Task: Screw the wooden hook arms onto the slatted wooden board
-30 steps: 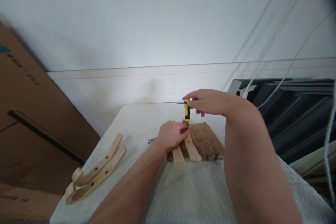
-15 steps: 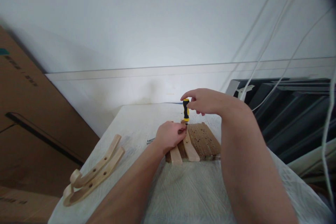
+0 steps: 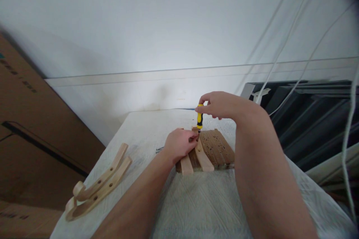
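My right hand (image 3: 215,104) grips the yellow-and-black handle of a screwdriver (image 3: 200,117) from above. It stands nearly upright, its tip down on a curved pale wooden piece (image 3: 204,158) with a hole in it. Closed fingers of my left hand (image 3: 181,143) meet right at the screwdriver's tip; what they pinch is too small to make out. Under that hand lies a second wooden piece (image 3: 186,165). Both pieces rest on a pitted brown corrugated cardboard pad (image 3: 220,147).
Two curved wooden hooks with holes (image 3: 112,185) (image 3: 108,174) lie at left on the cloth-covered table (image 3: 146,123). A few screws (image 3: 159,150) lie beside my left hand. A large cardboard box (image 3: 42,127) stands left, dark panels (image 3: 314,119) and white cables (image 3: 347,149) at right, a wall behind.
My right hand has changed its hold on the screwdriver, its fingers now closer round the handle top. The handle has turned, showing more yellow. My left hand stays in place.
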`<state>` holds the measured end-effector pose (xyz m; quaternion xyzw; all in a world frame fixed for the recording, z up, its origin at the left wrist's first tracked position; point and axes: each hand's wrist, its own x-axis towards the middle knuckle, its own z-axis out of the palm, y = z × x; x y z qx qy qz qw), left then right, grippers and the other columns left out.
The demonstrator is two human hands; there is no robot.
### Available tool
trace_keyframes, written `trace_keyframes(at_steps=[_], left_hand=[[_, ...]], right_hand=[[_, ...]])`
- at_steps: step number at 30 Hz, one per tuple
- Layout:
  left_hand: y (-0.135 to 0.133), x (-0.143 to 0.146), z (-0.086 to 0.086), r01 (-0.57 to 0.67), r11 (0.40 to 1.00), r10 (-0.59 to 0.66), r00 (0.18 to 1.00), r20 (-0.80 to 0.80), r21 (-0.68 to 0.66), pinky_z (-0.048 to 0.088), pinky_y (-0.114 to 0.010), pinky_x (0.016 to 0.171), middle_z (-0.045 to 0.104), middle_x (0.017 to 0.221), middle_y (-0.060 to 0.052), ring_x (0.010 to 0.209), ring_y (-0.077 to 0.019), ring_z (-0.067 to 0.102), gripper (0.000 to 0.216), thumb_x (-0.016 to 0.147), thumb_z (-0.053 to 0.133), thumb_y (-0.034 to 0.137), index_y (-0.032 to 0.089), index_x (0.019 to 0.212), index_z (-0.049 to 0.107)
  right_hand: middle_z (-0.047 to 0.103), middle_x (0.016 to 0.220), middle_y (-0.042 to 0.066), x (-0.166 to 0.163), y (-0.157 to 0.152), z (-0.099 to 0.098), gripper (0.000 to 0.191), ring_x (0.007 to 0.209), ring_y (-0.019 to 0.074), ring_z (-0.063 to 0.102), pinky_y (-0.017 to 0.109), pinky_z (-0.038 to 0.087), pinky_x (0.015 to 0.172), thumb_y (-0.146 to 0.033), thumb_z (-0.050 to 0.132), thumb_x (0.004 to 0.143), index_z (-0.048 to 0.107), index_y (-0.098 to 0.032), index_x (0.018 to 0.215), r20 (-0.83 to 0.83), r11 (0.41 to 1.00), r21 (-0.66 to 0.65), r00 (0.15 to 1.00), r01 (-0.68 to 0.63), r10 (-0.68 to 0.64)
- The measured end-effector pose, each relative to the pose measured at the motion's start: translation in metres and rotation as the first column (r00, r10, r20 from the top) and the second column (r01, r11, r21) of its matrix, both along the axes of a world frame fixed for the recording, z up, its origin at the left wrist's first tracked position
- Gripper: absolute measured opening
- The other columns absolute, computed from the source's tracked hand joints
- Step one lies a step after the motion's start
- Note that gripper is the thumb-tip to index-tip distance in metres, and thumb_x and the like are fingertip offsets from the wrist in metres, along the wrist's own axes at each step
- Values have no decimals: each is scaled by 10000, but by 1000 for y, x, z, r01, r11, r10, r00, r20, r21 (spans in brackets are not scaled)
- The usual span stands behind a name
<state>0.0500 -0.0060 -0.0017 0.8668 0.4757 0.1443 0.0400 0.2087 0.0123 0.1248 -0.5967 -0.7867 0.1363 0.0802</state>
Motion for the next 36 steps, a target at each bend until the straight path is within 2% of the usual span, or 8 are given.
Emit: trace_keyframes(at_steps=[3,7,13,22,29,36], left_hand=[[0,-1,0,14,1000,-14,1000,15,-2,430,-300,749,702,812,-24,763,-192,618,260,838,457,358,246,841,692],[1,-3,1,42,999,-40,998,57,-27,430,-295,734,711,876,-21,791,-197,620,334,867,433,452,252,923,694],[3,-6,1,96,995,-92,987,130,-22,418,-261,720,709,885,-31,792,-166,612,335,903,417,403,235,958,702],[-9,-5,16,119,989,-96,967,234,-88,388,-231,662,702,762,2,681,-123,566,222,866,518,313,233,868,725],[-15,-7,16,207,944,-131,951,282,-259,377,-216,617,701,762,14,629,-98,552,159,817,585,285,203,812,721],[-17,-8,23,220,928,-134,950,283,-300,363,-208,592,681,708,24,599,-85,524,186,830,567,281,184,761,711]], right_hand=[[648,680,54,1,-1,1,325,462,127,534,250,379,444,-396,547,793,631,-170,1011,-62,999,-33,998,-33,31],[655,664,67,1,-3,3,291,492,140,561,249,398,455,-374,559,783,638,-148,949,-63,999,-29,997,-39,37],[669,678,66,4,-10,7,279,527,140,578,239,386,462,-396,544,787,636,-154,893,-87,998,12,994,-64,65],[667,642,50,9,-27,19,271,516,139,573,249,368,475,-392,532,793,654,-159,857,-48,997,10,996,-75,75],[670,633,30,16,-30,17,255,514,132,571,242,362,484,-409,543,792,673,-194,828,20,993,-99,998,-62,65],[666,634,38,22,-28,17,267,522,143,566,264,361,497,-420,538,804,682,-199,759,55,996,-69,997,-58,62]])
